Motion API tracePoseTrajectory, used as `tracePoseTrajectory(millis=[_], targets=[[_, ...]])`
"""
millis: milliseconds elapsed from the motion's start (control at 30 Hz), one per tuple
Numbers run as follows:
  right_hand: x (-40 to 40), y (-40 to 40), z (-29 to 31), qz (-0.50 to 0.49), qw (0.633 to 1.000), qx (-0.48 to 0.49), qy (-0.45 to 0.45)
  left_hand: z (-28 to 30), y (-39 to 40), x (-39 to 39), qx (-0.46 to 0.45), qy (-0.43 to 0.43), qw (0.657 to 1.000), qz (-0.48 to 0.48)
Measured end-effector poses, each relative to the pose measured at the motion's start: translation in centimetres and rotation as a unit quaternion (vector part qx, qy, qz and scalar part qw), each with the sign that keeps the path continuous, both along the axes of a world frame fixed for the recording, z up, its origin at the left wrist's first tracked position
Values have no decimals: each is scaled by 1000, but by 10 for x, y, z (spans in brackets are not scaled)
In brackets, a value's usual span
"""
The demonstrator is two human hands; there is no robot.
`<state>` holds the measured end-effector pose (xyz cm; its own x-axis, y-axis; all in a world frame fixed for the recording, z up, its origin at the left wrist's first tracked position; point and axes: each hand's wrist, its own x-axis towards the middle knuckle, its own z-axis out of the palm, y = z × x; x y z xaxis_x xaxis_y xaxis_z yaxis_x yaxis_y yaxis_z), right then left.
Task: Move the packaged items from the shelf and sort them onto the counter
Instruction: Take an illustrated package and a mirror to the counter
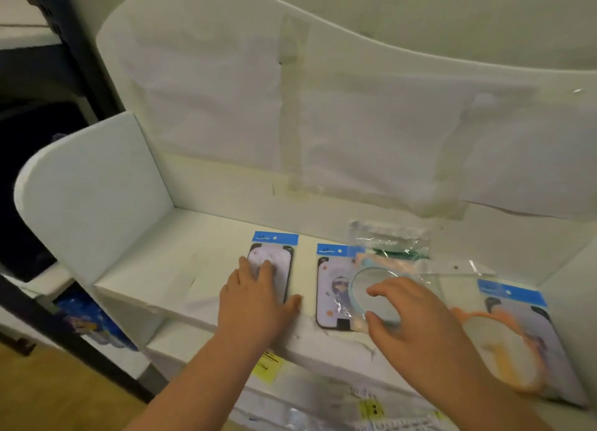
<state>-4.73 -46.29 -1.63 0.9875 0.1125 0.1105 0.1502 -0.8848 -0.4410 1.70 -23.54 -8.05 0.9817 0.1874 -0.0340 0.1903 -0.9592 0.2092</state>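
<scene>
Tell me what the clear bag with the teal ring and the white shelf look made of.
Clear bag holding the teal ring: thin glossy plastic film, judging by crinkles and glare. White shelf: probably matte painted board or foam panel; flat, dull, scuffed at its front edge.

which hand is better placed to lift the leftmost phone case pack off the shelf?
Left. The left hand already lies flat on the leftmost phone case pack; the right hand hovers over the teal ring package.

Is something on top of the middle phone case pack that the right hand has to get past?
Yes. A clear bag with a teal ring lies over the right part of the middle phone case pack, and the right hand hovers over that bag. The pack's left part is uncovered.
</scene>
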Motion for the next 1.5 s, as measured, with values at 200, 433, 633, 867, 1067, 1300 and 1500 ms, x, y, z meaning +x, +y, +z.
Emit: tracePoseTrajectory(millis=[200, 433, 633, 867, 1067, 1300, 1500], targets=[[6, 34, -3, -21, 999, -44, 7, -2, 31, 22, -119, -2, 992, -29], [18, 38, -23, -65, 992, -111, 9, 5, 57, 41, -236, -11, 971, -31], [36, 35, -44, -73, 975, -209, 35, 18, 66, 33, -420, -51, 906, 13], [44, 36, -56, -42, 964, -246, 90, 26, 73, 14, -522, -82, 848, 39], [45, 34, -65, -69, 967, -236, 62, 34, 75, 2, -605, -28, 792, 76], [44, 40, -60, -97, 977, -189, 31, 43, 79, -9, -627, -20, 777, 58], [33, 36, -33, -145, 986, -77, -20, 51, 71, -11, -662, -16, 747, 54]])
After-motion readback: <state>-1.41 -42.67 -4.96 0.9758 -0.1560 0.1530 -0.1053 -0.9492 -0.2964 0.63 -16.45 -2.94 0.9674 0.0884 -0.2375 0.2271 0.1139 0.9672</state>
